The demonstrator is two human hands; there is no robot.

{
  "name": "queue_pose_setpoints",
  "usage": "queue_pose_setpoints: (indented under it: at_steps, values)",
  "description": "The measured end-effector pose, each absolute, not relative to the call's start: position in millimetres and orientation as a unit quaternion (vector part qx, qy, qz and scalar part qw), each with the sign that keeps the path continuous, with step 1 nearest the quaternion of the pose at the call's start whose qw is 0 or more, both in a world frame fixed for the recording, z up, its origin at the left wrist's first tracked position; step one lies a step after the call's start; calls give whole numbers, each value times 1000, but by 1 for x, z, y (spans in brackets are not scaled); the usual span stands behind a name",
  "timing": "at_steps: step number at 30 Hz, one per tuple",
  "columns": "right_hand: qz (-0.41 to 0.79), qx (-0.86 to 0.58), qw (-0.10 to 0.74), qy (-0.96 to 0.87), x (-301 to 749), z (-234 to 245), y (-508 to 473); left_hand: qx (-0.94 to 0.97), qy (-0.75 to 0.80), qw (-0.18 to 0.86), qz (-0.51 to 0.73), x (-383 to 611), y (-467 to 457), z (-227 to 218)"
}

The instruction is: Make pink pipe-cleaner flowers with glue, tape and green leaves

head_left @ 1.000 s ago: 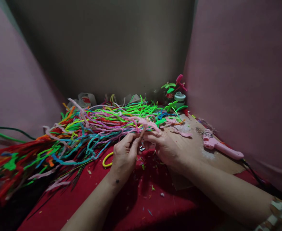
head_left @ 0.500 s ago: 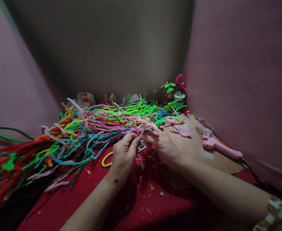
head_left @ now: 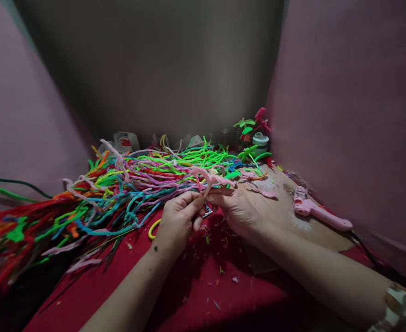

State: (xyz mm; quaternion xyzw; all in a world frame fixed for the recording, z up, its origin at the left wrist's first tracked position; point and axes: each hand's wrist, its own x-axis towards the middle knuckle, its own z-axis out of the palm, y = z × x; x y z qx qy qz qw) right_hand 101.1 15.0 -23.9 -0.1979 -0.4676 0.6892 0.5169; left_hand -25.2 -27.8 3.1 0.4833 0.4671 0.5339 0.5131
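Observation:
My left hand (head_left: 178,222) and my right hand (head_left: 236,211) meet at the middle of the table, both pinched on a bent pale pink pipe cleaner piece (head_left: 210,178) that sticks up between them. A small metal tool (head_left: 207,213) shows just under the fingers. Behind the hands lies a big heap of pipe cleaners in many colours (head_left: 120,189), spread to the left. A yellow loop (head_left: 152,229) lies on the red cloth (head_left: 203,286) beside my left hand.
A pink glue gun (head_left: 319,213) with a dark cord lies on a brown board (head_left: 286,216) at the right. Small green and pink pipe-cleaner flowers (head_left: 253,127) and a pale green pot (head_left: 260,139) stand at the back. Cut scraps dot the cloth. Pink walls close in both sides.
My hands have shifted slightly, the left thumb now stretched toward the right fingers; the pink piece stays held between them. The view has drifted a little.

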Motion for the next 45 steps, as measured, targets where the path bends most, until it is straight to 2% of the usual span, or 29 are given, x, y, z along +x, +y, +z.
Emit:
queue_pose_setpoints:
  at_steps: [5, 13, 18, 22, 26, 28, 30, 36, 39, 42, 45]
  values:
    - [712, -178, 509, -449, 102, -26, 16, 457, 458, 563, 514, -26, -26, 4]
    - [718, -185, 510, -436, 101, -24, 13, 482, 480, 536, 499, -26, -27, 4]
    - [690, -205, 566, -401, 101, -20, 12, 534, 531, 440, 489, -25, -26, 1]
    - [679, -227, 567, -408, 101, -21, 11, 585, 548, 346, 487, -23, -28, 0]
    - [682, -215, 554, -426, 102, -21, 11, 573, 520, 434, 462, -23, -29, 1]
    - [683, -220, 557, -418, 102, -20, 11, 578, 525, 439, 445, -24, -28, 0]
    - [683, -223, 566, -404, 101, -19, 11, 604, 544, 378, 443, -24, -27, -3]
    - [667, -222, 579, -413, 99, -23, 10, 728, 532, 61, 427, -26, -24, -15]
    - [654, -241, 580, -422, 98, -25, 8, 764, 506, -51, 396, -27, -23, -20]
    - [642, -251, 586, -427, 97, -24, 6, 776, 490, -77, 390, -29, -23, -21]
    - [632, -249, 587, -440, 97, -21, 4, 746, 498, -9, 441, -29, -24, -19]
